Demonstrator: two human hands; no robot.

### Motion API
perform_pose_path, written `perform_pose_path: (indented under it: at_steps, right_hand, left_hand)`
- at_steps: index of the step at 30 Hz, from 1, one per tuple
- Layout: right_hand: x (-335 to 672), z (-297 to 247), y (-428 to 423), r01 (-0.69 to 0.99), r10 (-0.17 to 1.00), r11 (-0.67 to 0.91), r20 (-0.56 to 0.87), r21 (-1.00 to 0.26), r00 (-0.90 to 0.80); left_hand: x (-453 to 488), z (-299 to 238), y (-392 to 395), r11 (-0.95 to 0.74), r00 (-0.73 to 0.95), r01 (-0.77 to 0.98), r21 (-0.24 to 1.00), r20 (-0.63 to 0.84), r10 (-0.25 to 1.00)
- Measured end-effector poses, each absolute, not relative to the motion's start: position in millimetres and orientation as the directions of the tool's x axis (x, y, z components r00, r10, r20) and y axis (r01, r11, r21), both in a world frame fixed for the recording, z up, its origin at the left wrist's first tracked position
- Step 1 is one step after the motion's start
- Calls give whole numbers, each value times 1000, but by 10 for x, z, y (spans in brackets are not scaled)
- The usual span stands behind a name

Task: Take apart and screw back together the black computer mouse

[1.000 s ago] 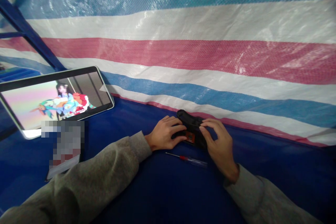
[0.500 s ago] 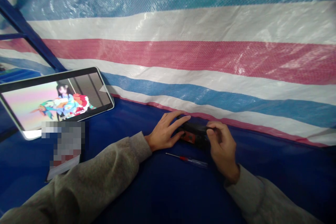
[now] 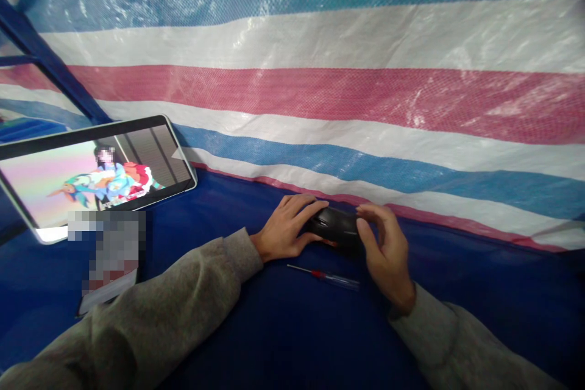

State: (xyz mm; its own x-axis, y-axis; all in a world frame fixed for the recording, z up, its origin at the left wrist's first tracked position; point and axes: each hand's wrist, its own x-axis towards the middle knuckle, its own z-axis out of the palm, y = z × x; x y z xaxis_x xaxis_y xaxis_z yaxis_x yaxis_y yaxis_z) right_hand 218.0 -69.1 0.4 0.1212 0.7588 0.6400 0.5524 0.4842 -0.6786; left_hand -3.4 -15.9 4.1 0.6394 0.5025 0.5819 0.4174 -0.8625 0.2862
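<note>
A black computer mouse (image 3: 336, 225) rests on the blue table top (image 3: 283, 329) near the striped tarp. My left hand (image 3: 286, 230) grips its left end, fingers curled over the top. My right hand (image 3: 382, 250) holds its right end, thumb and fingers pinched around it. A sliver of red shows under the mouse. A small screwdriver (image 3: 323, 276) with a red collar and clear handle lies on the table just in front of both hands, untouched.
A tablet (image 3: 94, 173) playing a cartoon leans at the far left. A blurred card or booklet (image 3: 109, 256) lies in front of it. A striped red, white and blue tarp (image 3: 347, 91) walls off the back. A blue metal frame (image 3: 41, 52) stands upper left.
The black top shell, raised a second ago with a red board showing inside, has come down onto the base. My fingers have shifted to clasp both ends of the closed mouse.
</note>
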Motion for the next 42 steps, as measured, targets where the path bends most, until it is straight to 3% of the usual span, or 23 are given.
perform_pose_path:
  at_steps: [4, 7, 17, 29, 42]
  right_hand:
    - [2203, 29, -689, 643, 684, 643, 690, -416, -237]
    - [2218, 0, -682, 647, 675, 678, 643, -348, -362]
    - [2258, -16, -704, 640, 699, 663, 627, -388, -343]
    - [2246, -64, -644, 680, 760, 616, 526, -396, -382]
    - [2230, -89, -619, 650, 812, 571, 460, -501, -360]
  left_hand:
    - [-25, 67, -152, -843, 670, 399, 361, 512, 537]
    - [-24, 76, -146, -832, 706, 381, 402, 454, 543]
    - [-22, 60, -121, -799, 791, 363, 479, 294, 536]
    - [16, 59, -109, -736, 712, 492, 466, 271, 648]
    - [3, 54, -112, -749, 720, 488, 449, 278, 636]
